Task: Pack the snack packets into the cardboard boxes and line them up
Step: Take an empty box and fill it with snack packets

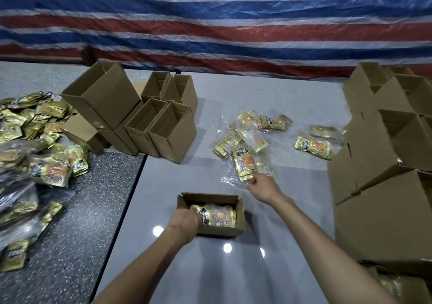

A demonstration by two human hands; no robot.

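Note:
A small open cardboard box [230, 230] sits on the grey table in front of me, with gold snack packets [218, 213] inside. My left hand [187, 219] reaches into its left side, its curled fingers on a packet there. My right hand [260, 182] stretches out to the right and pinches the near end of a gold packet [243, 163] in a loose scatter of packets [252, 135] and clear wrap. Further right lie two separate packets [313, 146].
Several empty open boxes [161, 126] stand at the back left, one lying on others. A tall stack of boxes [383, 163] fills the right side. A large heap of gold packets [35, 144] covers the dark speckled table on the left. A striped tarp hangs behind.

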